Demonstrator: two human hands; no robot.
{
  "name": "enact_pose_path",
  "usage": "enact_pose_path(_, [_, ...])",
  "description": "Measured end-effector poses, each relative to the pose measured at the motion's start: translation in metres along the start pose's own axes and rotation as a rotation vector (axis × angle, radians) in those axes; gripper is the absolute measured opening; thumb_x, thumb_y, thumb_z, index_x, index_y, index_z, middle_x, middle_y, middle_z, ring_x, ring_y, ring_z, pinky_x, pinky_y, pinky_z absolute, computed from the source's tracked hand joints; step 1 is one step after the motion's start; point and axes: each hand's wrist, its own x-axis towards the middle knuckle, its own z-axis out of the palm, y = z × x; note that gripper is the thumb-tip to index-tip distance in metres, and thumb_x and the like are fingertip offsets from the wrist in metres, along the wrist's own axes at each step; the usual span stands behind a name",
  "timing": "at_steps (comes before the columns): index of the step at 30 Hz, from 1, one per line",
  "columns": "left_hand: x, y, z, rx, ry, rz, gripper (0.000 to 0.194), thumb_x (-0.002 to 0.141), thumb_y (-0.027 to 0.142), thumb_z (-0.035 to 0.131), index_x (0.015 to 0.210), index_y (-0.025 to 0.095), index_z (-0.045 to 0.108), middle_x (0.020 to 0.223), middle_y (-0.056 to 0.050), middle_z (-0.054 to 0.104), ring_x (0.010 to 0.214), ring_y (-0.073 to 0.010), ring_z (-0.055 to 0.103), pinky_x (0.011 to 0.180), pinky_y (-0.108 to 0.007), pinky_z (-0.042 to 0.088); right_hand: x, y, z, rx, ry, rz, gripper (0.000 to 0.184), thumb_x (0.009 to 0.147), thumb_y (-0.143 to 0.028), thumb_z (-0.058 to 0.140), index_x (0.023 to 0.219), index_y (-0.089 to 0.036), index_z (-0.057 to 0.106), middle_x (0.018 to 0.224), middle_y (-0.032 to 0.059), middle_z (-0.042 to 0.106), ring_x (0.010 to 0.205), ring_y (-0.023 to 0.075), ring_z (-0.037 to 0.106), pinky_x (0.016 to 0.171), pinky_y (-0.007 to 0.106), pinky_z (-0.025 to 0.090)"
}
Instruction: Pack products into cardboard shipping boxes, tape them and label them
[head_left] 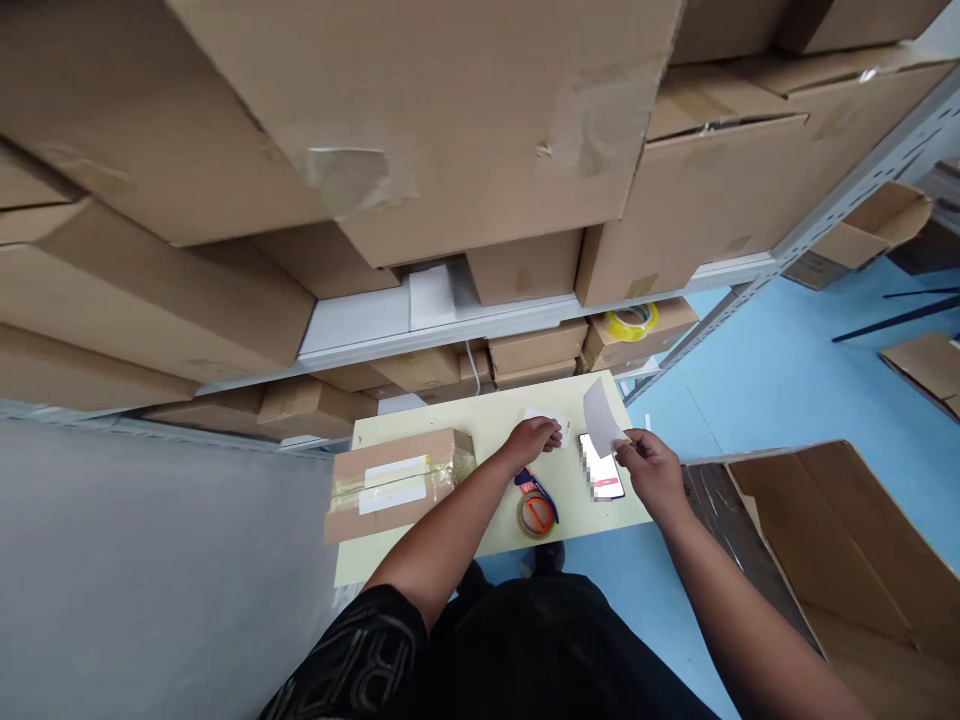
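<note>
My right hand [654, 468] pinches a small white paper sheet [601, 418] by its lower corner, raised above the table. Below it a phone [602, 475] lies with its screen lit, partly blurred out. My left hand [531, 442] has its fingers curled in; whether anything is in them is hidden. Just behind it another white paper [551, 415] lies flat on the pale yellow table [495, 520]. Between my forearms rests a tape dispenser [537, 512] with orange and blue parts. To the left sits a taped cardboard box [397, 485] bearing white labels.
Shelving [517, 312] stacked with cardboard boxes [465, 110] overhangs the table's far side. A yellow tape roll [631, 321] sits on a lower box. At the right stands a large open carton [847, 540] on the blue floor [750, 390]. A grey wall [150, 570] is at the left.
</note>
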Motion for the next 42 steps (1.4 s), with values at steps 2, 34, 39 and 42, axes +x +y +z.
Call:
enact_pose_path(2, [-0.025, 0.006, -0.018, -0.351, 0.035, -0.027, 0.048, 0.108, 0.046, 0.033, 0.114, 0.013, 0.066, 0.110, -0.016, 0.077, 0.093, -0.0198, 0.076, 0.083, -0.033, 0.059, -0.009, -0.011, 0.015, 0.029, -0.063, -0.034, 0.033, 0.078, -0.051, 0.075, 0.091, -0.021, 0.070, 0.070, 0.0001, 0.064, 0.066, 0.0175, 0.057, 0.063, 0.029, 0.046])
enact_pose_path(34, [-0.350, -0.068, -0.182, -0.894, 0.372, 0.341, 0.042, 0.075, 0.053, 0.084, 0.087, 0.015, 0.069, 0.073, -0.005, 0.072, 0.067, -0.0150, 0.067, 0.066, -0.026, 0.051, -0.197, -0.106, 0.214, 0.320, -0.390, -0.053, 0.029, 0.077, -0.044, 0.083, 0.086, -0.022, 0.065, 0.059, -0.0028, 0.061, 0.053, 0.0144, 0.055, 0.052, 0.026, 0.045])
enact_pose_path(39, [-0.363, -0.072, -0.177, -0.897, 0.458, 0.368, 0.043, 0.072, 0.051, 0.088, 0.083, 0.015, 0.068, 0.072, -0.003, 0.071, 0.063, -0.0133, 0.065, 0.062, -0.025, 0.050, -0.213, -0.114, 0.225, 0.498, -0.429, 0.051, 0.033, 0.072, -0.042, 0.090, 0.089, -0.022, 0.068, 0.075, -0.0014, 0.070, 0.058, 0.0131, 0.059, 0.052, 0.025, 0.047])
enact_pose_path(42, [-0.365, -0.074, -0.171, -0.928, 0.505, 0.369, 0.044, 0.072, 0.053, 0.088, 0.084, 0.015, 0.068, 0.071, -0.003, 0.072, 0.064, -0.0140, 0.066, 0.062, -0.026, 0.051, -0.221, -0.113, 0.229, 0.480, -0.568, 0.126, 0.038, 0.071, -0.042, 0.091, 0.097, -0.020, 0.073, 0.082, 0.0027, 0.075, 0.062, 0.0148, 0.065, 0.060, 0.028, 0.054])
